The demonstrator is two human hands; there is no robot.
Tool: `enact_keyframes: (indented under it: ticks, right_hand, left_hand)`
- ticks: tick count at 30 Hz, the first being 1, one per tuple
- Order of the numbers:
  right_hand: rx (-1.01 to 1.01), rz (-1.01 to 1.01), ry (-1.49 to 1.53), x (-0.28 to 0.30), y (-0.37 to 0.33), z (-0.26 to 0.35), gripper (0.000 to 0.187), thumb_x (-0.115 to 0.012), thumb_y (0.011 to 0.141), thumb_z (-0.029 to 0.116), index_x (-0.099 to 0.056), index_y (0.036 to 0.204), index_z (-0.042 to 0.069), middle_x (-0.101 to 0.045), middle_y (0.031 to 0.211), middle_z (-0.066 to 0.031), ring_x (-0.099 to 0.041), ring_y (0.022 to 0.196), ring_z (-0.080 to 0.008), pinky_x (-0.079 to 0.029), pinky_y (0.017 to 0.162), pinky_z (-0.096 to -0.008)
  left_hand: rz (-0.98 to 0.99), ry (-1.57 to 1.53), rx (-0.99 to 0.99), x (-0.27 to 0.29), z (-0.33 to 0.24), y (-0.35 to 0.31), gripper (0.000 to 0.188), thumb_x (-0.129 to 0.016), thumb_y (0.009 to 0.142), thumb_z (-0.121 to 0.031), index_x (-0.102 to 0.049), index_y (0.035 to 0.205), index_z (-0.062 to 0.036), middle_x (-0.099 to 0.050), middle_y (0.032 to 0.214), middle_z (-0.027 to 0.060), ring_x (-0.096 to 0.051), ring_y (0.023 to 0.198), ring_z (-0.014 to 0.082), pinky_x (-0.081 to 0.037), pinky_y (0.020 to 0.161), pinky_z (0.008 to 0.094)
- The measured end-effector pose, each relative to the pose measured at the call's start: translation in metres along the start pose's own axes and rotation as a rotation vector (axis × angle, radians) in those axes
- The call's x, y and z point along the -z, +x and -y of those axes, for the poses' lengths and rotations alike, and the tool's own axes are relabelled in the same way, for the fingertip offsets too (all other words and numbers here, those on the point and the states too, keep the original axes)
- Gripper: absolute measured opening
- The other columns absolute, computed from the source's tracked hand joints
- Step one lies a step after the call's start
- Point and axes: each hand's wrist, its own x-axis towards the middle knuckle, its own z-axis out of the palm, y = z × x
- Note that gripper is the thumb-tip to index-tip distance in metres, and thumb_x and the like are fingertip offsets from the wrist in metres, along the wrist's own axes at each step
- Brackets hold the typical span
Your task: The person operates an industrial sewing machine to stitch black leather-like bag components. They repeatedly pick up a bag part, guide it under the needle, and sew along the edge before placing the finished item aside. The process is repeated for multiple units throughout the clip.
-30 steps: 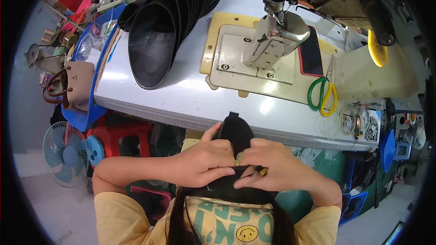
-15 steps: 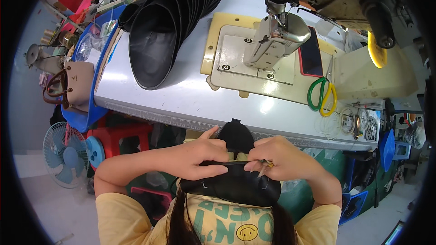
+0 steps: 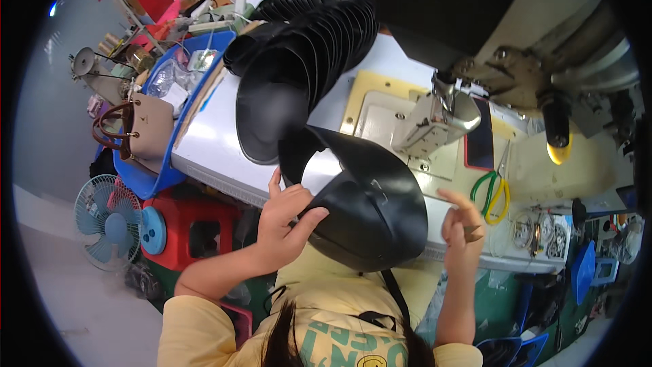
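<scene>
A black leather-like piece (image 3: 370, 214), curved into an open loop with a slit and a small metallic mark on its face, hangs tilted over the table's front edge. My left hand (image 3: 288, 221) grips its left rim, thumb on the outside. To its right, apart from the piece, my right hand (image 3: 463, 231) is raised with the index finger extended and the other fingers curled around a small brownish thing, too small to name. Beyond the held piece stands a row of nested black curved pieces (image 3: 272, 109). A sewing machine head (image 3: 441, 119) stands behind my right hand.
Scissors with green and yellow handles (image 3: 501, 197) and a red-edged phone (image 3: 479, 139) lie right of the machine. Bobbins (image 3: 536, 231) sit at the right table end. At left are a beige handbag (image 3: 151, 126), a blue bin (image 3: 163, 177), a red stool (image 3: 180, 231) and a fan (image 3: 109, 224).
The black piece has risen from my lap toward the table and been turned. My right hand has let go of it and moved right; my left still holds it. The view has shifted.
</scene>
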Motion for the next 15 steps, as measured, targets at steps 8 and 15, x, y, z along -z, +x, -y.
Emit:
enact_keyframes:
  ticks: [8, 15]
  right_hand:
    - [-0.059, -0.214, 0.422, -0.044, -0.055, -0.076, 0.044, -0.082, 0.069, 0.021, -0.060, 0.100, 0.000, -0.063, 0.101, -0.0048, -0.059, 0.095, -0.0132, -0.047, 0.084, -0.0286]
    - [0.051, -0.115, 0.215, -0.076, -0.059, -0.055, 0.019, -0.067, 0.071, -0.008, -0.065, 0.089, -0.002, -0.066, 0.082, -0.0038, -0.060, 0.069, -0.0107, -0.048, 0.067, -0.0244]
  left_hand:
    - [-0.510, -0.634, 0.254, -0.058, 0.008, -0.013, 0.014, -0.055, 0.094, -0.008, -0.063, 0.097, 0.0018, -0.053, 0.087, -0.0016, -0.044, 0.082, 0.0050, -0.036, 0.077, 0.0182]
    - [-0.340, -1.176, 0.644, -0.049, 0.000, -0.009, 0.032, -0.047, 0.099, -0.027, -0.060, 0.107, 0.0006, -0.060, 0.112, 0.0051, -0.053, 0.095, 0.0098, -0.041, 0.083, 0.0277]
